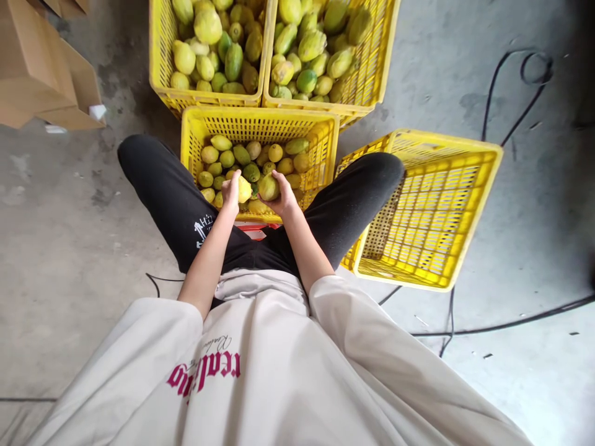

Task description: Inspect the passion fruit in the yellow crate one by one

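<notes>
My left hand (230, 192) is closed around a bright yellow fruit (244, 190). In my right hand (284, 197) is a rounder, yellow-green fruit (268, 187), gripped from its right side. The two fruits are held close together, above the near part of a yellow plastic crate (260, 113) between my knees. Beneath my hands, several yellow and green fruits, such as this green one (251, 172), cover the crate's bottom. They resemble lemons or small papayas, but I cannot tell which kind. The fingertips are partly hidden by the fruits.
Beyond the near crate stand two fuller yellow crates, a left one (158, 56) and a right one (388, 49), side by side. A tilted yellow crate (423, 210) is by my right knee. Cardboard boxes (41, 68) lie at upper left. Black cable (506, 322) runs across the concrete floor.
</notes>
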### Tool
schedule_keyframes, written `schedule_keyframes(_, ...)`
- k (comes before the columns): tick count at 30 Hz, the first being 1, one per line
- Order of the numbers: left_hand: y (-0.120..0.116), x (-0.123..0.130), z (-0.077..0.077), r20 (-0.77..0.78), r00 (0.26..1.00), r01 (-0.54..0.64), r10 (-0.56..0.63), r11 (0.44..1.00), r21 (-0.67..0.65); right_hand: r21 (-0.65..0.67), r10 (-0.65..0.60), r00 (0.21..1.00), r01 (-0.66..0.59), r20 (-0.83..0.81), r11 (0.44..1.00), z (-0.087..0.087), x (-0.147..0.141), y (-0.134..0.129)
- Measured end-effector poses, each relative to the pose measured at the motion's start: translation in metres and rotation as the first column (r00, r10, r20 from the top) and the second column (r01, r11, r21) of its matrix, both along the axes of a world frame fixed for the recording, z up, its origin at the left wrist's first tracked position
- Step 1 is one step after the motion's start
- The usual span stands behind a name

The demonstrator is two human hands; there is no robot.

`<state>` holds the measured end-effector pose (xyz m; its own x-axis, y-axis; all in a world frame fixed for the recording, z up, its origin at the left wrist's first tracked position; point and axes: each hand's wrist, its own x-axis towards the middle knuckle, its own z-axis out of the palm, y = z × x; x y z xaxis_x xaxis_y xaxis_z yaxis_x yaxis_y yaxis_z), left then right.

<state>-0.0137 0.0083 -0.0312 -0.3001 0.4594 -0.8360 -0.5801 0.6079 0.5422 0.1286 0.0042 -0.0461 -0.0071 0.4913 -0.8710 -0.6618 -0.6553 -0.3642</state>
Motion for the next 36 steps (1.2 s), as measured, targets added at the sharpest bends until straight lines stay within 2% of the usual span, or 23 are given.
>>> schedule_keyframes(6, 0.0, 0.006, 0.019, -0.064, 0.997, 0.022, -0.032, 0.989, -0.148, 0.005, 0.003, 1.0, -0.003, -0.024, 1.0, -0.009, 0.0, 0.002)
schedule_keyframes(15, 0.0, 0.007, 0.03, -0.104, 0.995, -0.015, -0.008, 0.975, -0.22, -0.021, 0.004, 0.997, -0.006, -0.073, 1.0, -0.005, 0.004, 0.002)
schedule_keyframes(21, -0.001, 0.008, 0.029, -0.073, 0.995, 0.051, -0.069, 0.972, -0.229, 0.053, 0.04, 0.999, -0.04, 0.014, 0.998, -0.005, -0.001, 0.003)
schedule_keyframes(25, -0.002, 0.008, 0.024, -0.045, 0.992, 0.11, -0.122, 0.973, -0.205, 0.02, 0.0, 0.997, -0.002, 0.073, 1.0, -0.004, -0.006, 0.003)
schedule_keyframes(29, -0.003, 0.009, 0.026, -0.089, 0.989, 0.099, -0.119, 0.973, -0.21, -0.038, -0.057, 0.998, 0.058, 0.026, 0.998, -0.005, -0.005, 0.005)
schedule_keyframes(32, -0.002, 0.009, 0.03, -0.12, 0.984, 0.097, -0.132, 0.961, -0.257, -0.056, -0.047, 0.999, 0.047, -0.012, 0.997, -0.006, -0.004, 0.006)
schedule_keyframes(36, 0.001, 0.009, 0.032, -0.115, 0.987, 0.075, -0.11, 0.959, -0.273, -0.047, -0.047, 0.999, 0.048, 0.019, 0.998, -0.014, -0.003, 0.006)
